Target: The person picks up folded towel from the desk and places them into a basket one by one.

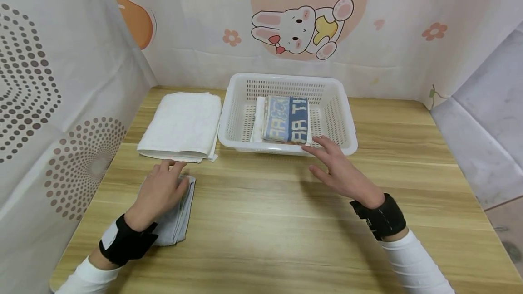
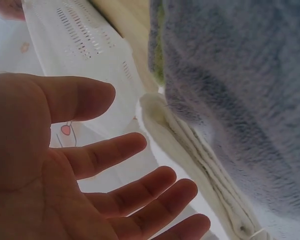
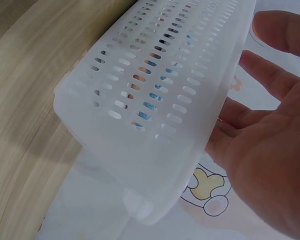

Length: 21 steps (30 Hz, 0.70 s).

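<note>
My left hand (image 1: 157, 194) is held over a folded grey towel (image 1: 173, 223), its fingers apart and slightly bent. In the left wrist view, nothing lies between the thumb and fingers, and the fuzzy grey towel (image 2: 225, 95) is beside them. Part of that towel is hidden by the hand and wristband in the head view. My right hand (image 1: 341, 171) is at the front rim of a white plastic basket (image 1: 286, 148), fingers loosely spread. Its fingertips overlap the rim in the right wrist view; whether they touch it I cannot tell. Inside the basket lies a folded blue and cream patterned towel (image 1: 286, 119).
Left of the basket, a folded white towel (image 1: 184, 124) lies on the wooden table (image 1: 261, 221). Something white lies under the patterned towel. A printed curtain (image 1: 196, 22) with a cartoon rabbit hangs behind the table and along its left side.
</note>
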Each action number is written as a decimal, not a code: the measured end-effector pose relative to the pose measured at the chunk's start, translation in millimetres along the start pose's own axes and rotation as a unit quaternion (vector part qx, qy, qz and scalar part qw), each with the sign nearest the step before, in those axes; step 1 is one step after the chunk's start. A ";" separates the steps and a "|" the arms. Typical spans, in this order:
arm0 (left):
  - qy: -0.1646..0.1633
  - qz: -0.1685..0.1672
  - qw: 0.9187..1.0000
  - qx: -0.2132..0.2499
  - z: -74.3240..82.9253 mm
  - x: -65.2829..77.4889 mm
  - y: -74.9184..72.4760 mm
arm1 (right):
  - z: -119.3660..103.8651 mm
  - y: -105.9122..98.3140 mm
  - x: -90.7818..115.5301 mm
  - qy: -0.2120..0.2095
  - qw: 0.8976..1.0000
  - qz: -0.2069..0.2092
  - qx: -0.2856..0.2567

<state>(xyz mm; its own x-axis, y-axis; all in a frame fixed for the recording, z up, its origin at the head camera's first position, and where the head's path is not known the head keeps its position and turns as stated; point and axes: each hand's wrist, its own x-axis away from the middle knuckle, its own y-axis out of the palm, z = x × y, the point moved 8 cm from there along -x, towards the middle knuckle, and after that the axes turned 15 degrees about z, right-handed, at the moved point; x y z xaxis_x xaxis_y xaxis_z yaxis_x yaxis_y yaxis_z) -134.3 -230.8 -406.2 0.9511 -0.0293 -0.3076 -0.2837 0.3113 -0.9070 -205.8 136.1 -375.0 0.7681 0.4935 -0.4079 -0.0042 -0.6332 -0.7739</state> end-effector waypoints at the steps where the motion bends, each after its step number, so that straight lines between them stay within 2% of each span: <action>1: -0.004 -0.004 1.000 0.000 -1.1 0.7 0.6 | 0.2 0.0 -0.1 0.001 1.000 -0.001 0.000; 11: -0.022 -0.037 0.999 -0.006 -8.5 8.5 7.9 | 1.4 -0.2 -0.6 0.002 1.000 -0.002 0.002; 15: -0.011 -0.033 0.999 -0.013 -9.5 12.2 9.0 | 2.2 0.1 -0.6 0.002 1.000 -0.001 0.003; 21: -0.010 -0.035 0.999 -0.014 -9.7 15.9 9.4 | 1.3 -0.5 0.2 0.000 1.000 0.003 -0.005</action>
<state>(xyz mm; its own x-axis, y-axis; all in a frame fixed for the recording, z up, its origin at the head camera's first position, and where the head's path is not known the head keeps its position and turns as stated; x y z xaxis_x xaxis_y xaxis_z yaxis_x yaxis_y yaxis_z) -123.0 -237.5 -422.3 0.9708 -0.0313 -0.2378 -0.2196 0.2831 -0.9336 -206.5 137.3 -375.3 0.7681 0.4895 -0.4127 -0.0022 -0.6426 -0.7662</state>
